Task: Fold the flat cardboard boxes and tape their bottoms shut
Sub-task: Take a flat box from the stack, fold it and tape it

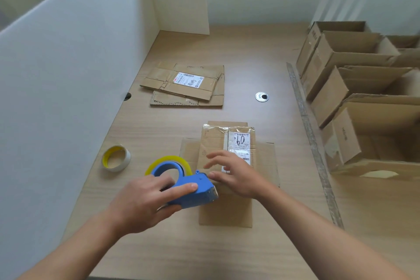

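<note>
Low centre, the left grip (141,202) clasps the blue plastic tape dispenser (196,194); the right grip (236,177), fingers straight, should press the brown cardboard box (213,142) flaps flush.

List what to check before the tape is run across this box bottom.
1. Left hand grips the tape dispenser: ok.
2. Tape roll loaded on the dispenser: ok.
3. Dispenser's cutter end at the near edge of the box: ok; whether tape is stuck down there, cannot tell.
4. Right hand lies flat on the box, holding it down: ok.
5. Seam closed: cannot tell, the right hand and an old label cover it.
6. Tape path free: probably not ok, the right fingers lie across the middle of the box.
</note>
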The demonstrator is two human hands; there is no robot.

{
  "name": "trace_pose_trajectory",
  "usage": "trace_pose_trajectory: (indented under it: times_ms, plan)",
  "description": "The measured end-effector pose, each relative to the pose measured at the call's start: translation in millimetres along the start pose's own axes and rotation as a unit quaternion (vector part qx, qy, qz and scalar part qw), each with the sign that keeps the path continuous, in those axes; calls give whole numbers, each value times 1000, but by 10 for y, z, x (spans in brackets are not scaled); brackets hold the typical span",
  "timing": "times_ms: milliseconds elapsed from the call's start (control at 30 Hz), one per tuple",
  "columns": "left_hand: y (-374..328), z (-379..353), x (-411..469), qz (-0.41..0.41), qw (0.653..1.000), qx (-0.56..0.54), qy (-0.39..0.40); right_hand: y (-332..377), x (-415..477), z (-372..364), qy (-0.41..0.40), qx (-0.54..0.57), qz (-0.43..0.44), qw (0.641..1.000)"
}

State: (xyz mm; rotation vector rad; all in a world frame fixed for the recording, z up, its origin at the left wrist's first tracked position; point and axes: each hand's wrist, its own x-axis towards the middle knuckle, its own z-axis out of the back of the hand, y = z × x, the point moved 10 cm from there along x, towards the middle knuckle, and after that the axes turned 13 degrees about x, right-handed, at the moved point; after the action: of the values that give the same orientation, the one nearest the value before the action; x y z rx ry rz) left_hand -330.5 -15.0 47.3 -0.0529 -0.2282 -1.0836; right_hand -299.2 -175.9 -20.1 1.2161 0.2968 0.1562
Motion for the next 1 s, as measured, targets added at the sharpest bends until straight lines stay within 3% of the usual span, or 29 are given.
trace_pose_trajectory:
  times_ms: [633,833,1000]
  plan:
    - [157,-244,128,59,972,-178,141,-369,-447,311,-131,62,-38,989]
    - [458,-276,-43,81,954,-178,226,-739,-972,781,-219,70,-98,968]
    - [540,-422,130,99,932,-156,311,-917,-1017,713,-231,93,-154,956]
